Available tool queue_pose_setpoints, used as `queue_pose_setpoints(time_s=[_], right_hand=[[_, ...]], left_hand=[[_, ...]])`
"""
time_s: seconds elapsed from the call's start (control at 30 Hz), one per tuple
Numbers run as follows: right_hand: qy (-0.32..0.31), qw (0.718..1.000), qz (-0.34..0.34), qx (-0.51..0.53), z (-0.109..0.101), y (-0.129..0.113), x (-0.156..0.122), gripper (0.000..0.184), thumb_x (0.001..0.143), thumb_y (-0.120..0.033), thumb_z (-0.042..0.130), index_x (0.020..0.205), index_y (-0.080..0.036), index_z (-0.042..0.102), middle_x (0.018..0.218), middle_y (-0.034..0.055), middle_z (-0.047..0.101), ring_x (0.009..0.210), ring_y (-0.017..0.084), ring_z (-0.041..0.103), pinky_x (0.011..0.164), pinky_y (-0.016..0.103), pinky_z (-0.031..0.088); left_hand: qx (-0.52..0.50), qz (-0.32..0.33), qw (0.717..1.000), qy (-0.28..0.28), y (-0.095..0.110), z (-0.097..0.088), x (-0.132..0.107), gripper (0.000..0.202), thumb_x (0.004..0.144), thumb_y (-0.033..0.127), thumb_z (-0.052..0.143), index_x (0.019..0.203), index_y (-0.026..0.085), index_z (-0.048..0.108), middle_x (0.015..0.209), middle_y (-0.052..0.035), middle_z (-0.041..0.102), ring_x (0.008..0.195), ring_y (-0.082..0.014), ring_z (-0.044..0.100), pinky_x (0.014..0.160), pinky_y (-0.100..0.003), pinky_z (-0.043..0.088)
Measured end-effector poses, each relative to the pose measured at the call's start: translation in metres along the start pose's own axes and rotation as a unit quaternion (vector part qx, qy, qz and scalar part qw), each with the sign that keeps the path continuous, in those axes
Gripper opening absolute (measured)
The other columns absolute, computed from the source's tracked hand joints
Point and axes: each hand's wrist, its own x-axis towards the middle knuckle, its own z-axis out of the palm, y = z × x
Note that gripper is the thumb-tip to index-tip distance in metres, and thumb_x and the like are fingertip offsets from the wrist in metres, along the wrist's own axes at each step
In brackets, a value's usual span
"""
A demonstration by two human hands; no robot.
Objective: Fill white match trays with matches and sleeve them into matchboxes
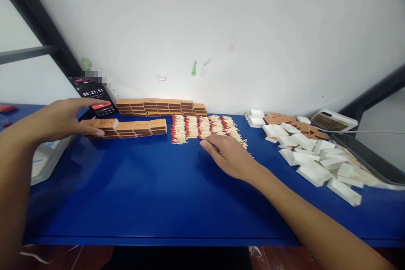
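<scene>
My left hand (pixel 63 119) is at the left end of a front row of stacked orange matchboxes (pixel 142 128). Its thumb lies against the end boxes, while the fingers stretch out apart from the thumb, in front of the phone. Right of these boxes, loose red-tipped matches (pixel 191 125) lie in several side-by-side piles. My right hand (pixel 229 154) rests at their front edge, palm down with the fingers curled. Its fingertips are largely hidden, so whatever they pinch cannot be made out.
Against the wall stands a longer stack of matchboxes (pixel 167 106). A phone (pixel 93 95) showing a timer leans at the back left. White inner trays (pixel 311 168) are heaped on the right, with orange sleeves (pixel 281 119) behind them. The blue table (pixel 142 194) has its front edge near me.
</scene>
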Motion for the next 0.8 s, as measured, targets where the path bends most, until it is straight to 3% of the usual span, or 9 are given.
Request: queue_pose_setpoints(time_s=[0.07,0.13,0.2,0.23,0.37,0.43,0.57,0.67,0.8], right_hand=[[0.009,1.0,-0.001,-0.001,0.001,0.002,0.001,0.045,0.113,-0.048,0.038,0.079,-0.022,0.054,0.076,0.0032,0.062,0.071,0.019,0.055,0.067,0.033,0.036],[0.027,1.0,-0.011,0.002,0.0,0.009,0.004,0.037,0.11,-0.041,0.046,0.083,-0.022,0.062,0.079,0.0037,0.068,0.071,0.019,0.059,0.068,0.033,0.039],[0.06,0.998,-0.011,-0.006,-0.004,0.02,0.009,0.028,0.107,-0.035,0.052,0.088,-0.022,0.068,0.083,0.0037,0.073,0.072,0.019,0.063,0.07,0.032,0.043],[0.079,0.997,0.004,-0.026,-0.008,0.028,0.011,0.025,0.106,-0.034,0.054,0.091,-0.022,0.07,0.086,0.0036,0.075,0.073,0.019,0.065,0.071,0.032,0.045],[0.127,0.96,0.148,-0.2,-0.044,0.074,0.015,0.023,0.102,-0.032,0.056,0.107,-0.023,0.076,0.1,0.0066,0.08,0.089,0.023,0.071,0.08,0.034,0.049],[0.13,0.943,0.197,-0.233,-0.068,0.1,0.009,0.023,0.097,-0.028,0.057,0.105,-0.019,0.077,0.108,0.0122,0.079,0.095,0.028,0.071,0.082,0.038,0.049],[0.106,0.908,0.299,-0.273,-0.107,0.138,-0.011,0.024,0.094,-0.036,0.061,0.093,-0.019,0.079,0.099,0.0149,0.08,0.088,0.032,0.072,0.069,0.038,0.047],[0.045,0.9,0.338,-0.272,-0.115,0.148,-0.019,0.023,0.085,-0.042,0.072,0.076,-0.022,0.078,0.081,0.0098,0.079,0.075,0.028,0.071,0.061,0.035,0.044],[-0.01,0.897,0.344,-0.276,-0.108,0.148,-0.016,0.017,0.083,-0.033,0.072,0.071,-0.024,0.079,0.075,0.0064,0.078,0.076,0.025,0.072,0.062,0.033,0.043]], left_hand=[[0.006,0.068,0.995,0.076,0.021,-0.004,-0.011,0.084,0.078,0.081,0.068,0.14,0.025,0.068,0.144,-0.005,0.069,0.125,-0.0338,0.065,0.108,-0.049,0.051],[-0.016,0.117,0.969,0.215,0.048,-0.007,-0.023,0.054,0.099,0.069,0.052,0.113,0.025,0.08,0.116,0.0029,0.079,0.103,-0.0203,0.07,0.103,-0.035,0.052],[-0.039,0.162,0.939,0.3,0.075,-0.007,-0.029,0.045,0.099,0.063,0.058,0.099,0.024,0.081,0.095,0.0043,0.08,0.082,-0.0133,0.068,0.083,-0.026,0.053],[-0.055,0.199,0.929,0.309,0.087,-0.006,-0.03,0.041,0.096,0.062,0.066,0.093,0.024,0.081,0.088,0.0039,0.079,0.079,-0.0127,0.068,0.077,-0.025,0.052],[-0.124,0.336,0.906,0.227,0.123,0.017,-0.018,0.032,0.1,0.051,0.065,0.093,0.024,0.082,0.089,0.0015,0.082,0.077,-0.0136,0.073,0.07,-0.025,0.053],[-0.142,0.37,0.903,0.166,0.136,0.039,-0.011,0.033,0.105,0.046,0.059,0.098,0.023,0.082,0.096,-0.0005,0.083,0.084,-0.0164,0.076,0.076,-0.027,0.055],[-0.169,0.415,0.886,0.117,0.153,0.091,-0.014,0.029,0.104,0.042,0.063,0.092,0.02,0.078,0.085,0.0002,0.081,0.07,-0.0137,0.072,0.064,-0.024,0.051],[-0.165,0.466,0.859,0.136,0.159,0.121,-0.028,0.026,0.108,0.035,0.059,0.097,0.019,0.077,0.088,-0.0004,0.081,0.076,-0.015,0.076,0.071,-0.025,0.055],[-0.18,0.472,0.851,0.14,0.159,0.135,-0.042,0.016,0.105,0.027,0.062,0.108,0.019,0.076,0.096,-0.0008,0.082,0.078,-0.0144,0.077,0.072,-0.025,0.056]])
